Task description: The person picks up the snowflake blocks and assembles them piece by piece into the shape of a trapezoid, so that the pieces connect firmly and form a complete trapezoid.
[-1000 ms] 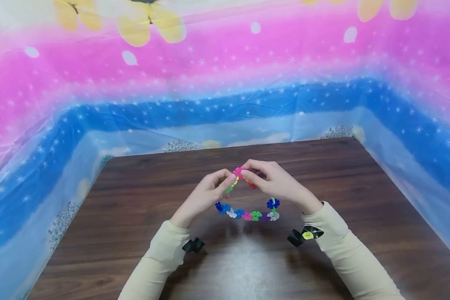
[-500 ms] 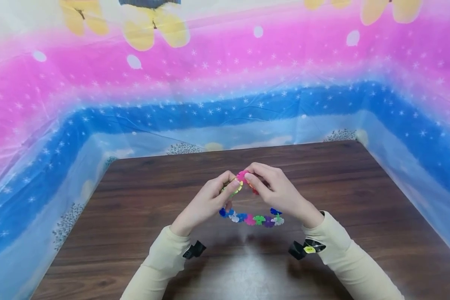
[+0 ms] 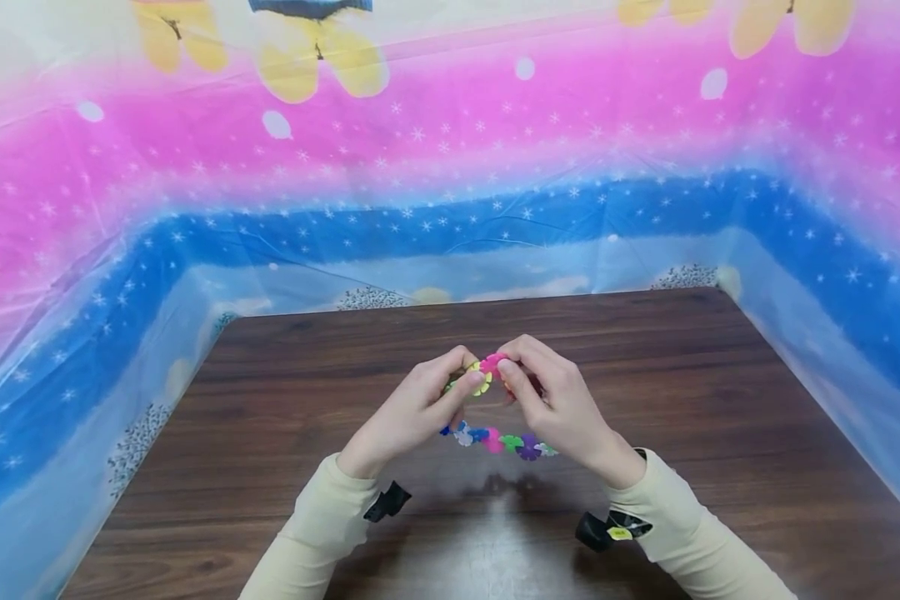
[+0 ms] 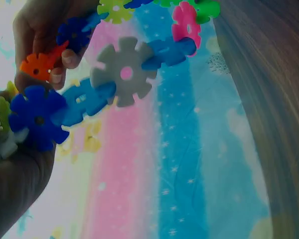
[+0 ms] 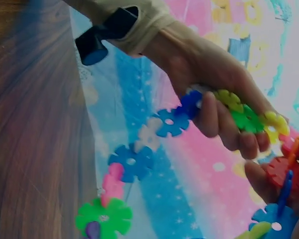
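In the head view, a chain of colourful plastic snowflake discs hangs in a loop above the table from both hands. My left hand (image 3: pixel 416 408) pinches it near a yellow disc (image 3: pixel 483 382). My right hand (image 3: pixel 566 408) pinches a pink disc (image 3: pixel 492 364) that touches or overlaps the yellow one; whether they are slotted together is unclear. The lower run includes a purple disc (image 3: pixel 528 447). A grey disc (image 4: pixel 124 72) and an orange disc (image 4: pixel 37 66) show in the left wrist view. The right wrist view has a red disc (image 5: pixel 279 172) by the right fingers. Fingers hide parts of the chain.
Below the hands lies a dark wood-grain table (image 3: pixel 285 400). A pink and blue patterned cloth (image 3: pixel 450 225) hangs round its back and sides. Each wrist carries a black camera, the right one (image 3: pixel 596 531) near the cuff.
Both hands have come slightly lower and to the right in the view, still holding the chain. The yellow disc has turned to face the camera more. The view itself has shifted a little.
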`<control>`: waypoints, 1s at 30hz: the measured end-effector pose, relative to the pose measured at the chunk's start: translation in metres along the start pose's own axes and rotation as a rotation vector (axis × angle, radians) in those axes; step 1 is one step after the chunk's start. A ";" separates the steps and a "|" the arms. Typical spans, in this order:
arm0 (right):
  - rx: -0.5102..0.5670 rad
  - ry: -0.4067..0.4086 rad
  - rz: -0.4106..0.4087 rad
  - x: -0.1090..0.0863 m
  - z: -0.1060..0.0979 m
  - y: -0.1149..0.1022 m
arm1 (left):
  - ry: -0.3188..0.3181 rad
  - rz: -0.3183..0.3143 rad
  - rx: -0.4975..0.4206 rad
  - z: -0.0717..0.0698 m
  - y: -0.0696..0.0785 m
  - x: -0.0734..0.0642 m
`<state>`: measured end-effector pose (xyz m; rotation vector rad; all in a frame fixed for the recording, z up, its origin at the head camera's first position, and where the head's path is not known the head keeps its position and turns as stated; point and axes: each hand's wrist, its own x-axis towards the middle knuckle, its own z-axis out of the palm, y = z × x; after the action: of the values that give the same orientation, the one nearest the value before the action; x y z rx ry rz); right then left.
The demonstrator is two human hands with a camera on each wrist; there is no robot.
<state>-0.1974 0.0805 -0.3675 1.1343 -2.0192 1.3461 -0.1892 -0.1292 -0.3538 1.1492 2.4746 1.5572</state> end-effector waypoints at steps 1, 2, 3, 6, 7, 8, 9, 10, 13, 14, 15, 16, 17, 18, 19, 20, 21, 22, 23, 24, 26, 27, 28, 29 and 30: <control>-0.008 0.017 -0.012 0.000 0.001 0.000 | 0.003 0.003 0.017 0.000 0.001 0.000; -0.012 0.026 -0.023 0.000 0.002 0.000 | -0.002 0.003 0.028 -0.001 0.002 0.000; -0.013 0.026 -0.039 -0.001 0.002 0.000 | -0.015 0.004 0.034 -0.002 0.002 -0.001; 0.000 -0.005 -0.091 -0.001 0.001 0.001 | -0.090 0.012 0.016 -0.007 0.002 -0.002; 0.008 -0.017 -0.108 -0.002 0.001 0.001 | -0.116 0.016 0.004 -0.009 0.002 -0.003; 0.016 -0.027 -0.123 -0.002 0.000 0.002 | -0.135 0.021 -0.005 -0.010 0.002 -0.003; 0.017 -0.029 -0.139 -0.003 0.000 0.002 | -0.145 0.029 -0.012 -0.010 0.002 -0.004; 0.017 -0.022 -0.146 -0.003 0.000 0.002 | -0.142 0.037 -0.010 -0.010 0.002 -0.004; -0.005 0.021 -0.137 -0.001 0.001 0.001 | -0.061 0.046 0.036 -0.006 0.002 -0.003; -0.014 0.032 -0.124 0.000 0.001 0.001 | -0.022 0.043 0.057 -0.005 0.003 -0.003; -0.021 0.040 -0.107 0.002 0.002 0.001 | 0.015 0.039 0.079 -0.003 0.003 -0.004; -0.022 0.041 -0.084 0.002 0.002 0.001 | 0.045 0.032 0.097 -0.002 0.003 -0.005; -0.021 0.035 -0.061 0.003 0.002 0.000 | 0.065 0.031 0.117 -0.001 0.003 -0.006; -0.018 0.023 -0.040 0.002 0.001 0.000 | 0.077 0.038 0.137 0.000 0.004 -0.007; -0.012 0.006 -0.023 0.002 0.001 -0.001 | 0.085 0.051 0.167 0.000 0.004 -0.008; -0.007 -0.012 -0.006 0.002 0.000 -0.001 | 0.080 0.072 0.196 0.000 0.005 -0.008; -0.002 -0.030 0.008 0.001 -0.001 -0.002 | 0.071 0.100 0.236 0.000 0.005 -0.009; 0.003 -0.047 0.018 0.001 -0.002 -0.003 | 0.063 0.131 0.275 0.001 0.006 -0.009; 0.010 -0.064 0.028 0.001 -0.004 -0.004 | 0.057 0.166 0.316 0.001 0.007 -0.008; 0.018 -0.078 0.036 0.001 -0.006 -0.005 | 0.053 0.198 0.350 0.001 0.007 -0.008; 0.032 -0.090 0.057 0.001 -0.009 -0.007 | 0.045 0.252 0.407 0.001 0.007 -0.006; 0.039 -0.087 0.064 0.001 -0.010 -0.008 | 0.048 0.277 0.440 0.001 0.008 -0.005; 0.048 -0.079 0.073 0.001 -0.011 -0.009 | 0.055 0.301 0.475 0.002 0.008 -0.005; 0.057 -0.067 0.087 0.000 -0.011 -0.010 | 0.068 0.324 0.522 0.002 0.008 -0.004; 0.064 -0.051 0.103 0.000 -0.011 -0.010 | 0.085 0.346 0.579 0.004 0.009 -0.004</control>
<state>-0.1895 0.0884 -0.3575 1.1165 -2.1103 1.4551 -0.1803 -0.1265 -0.3502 1.6840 3.0208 0.9524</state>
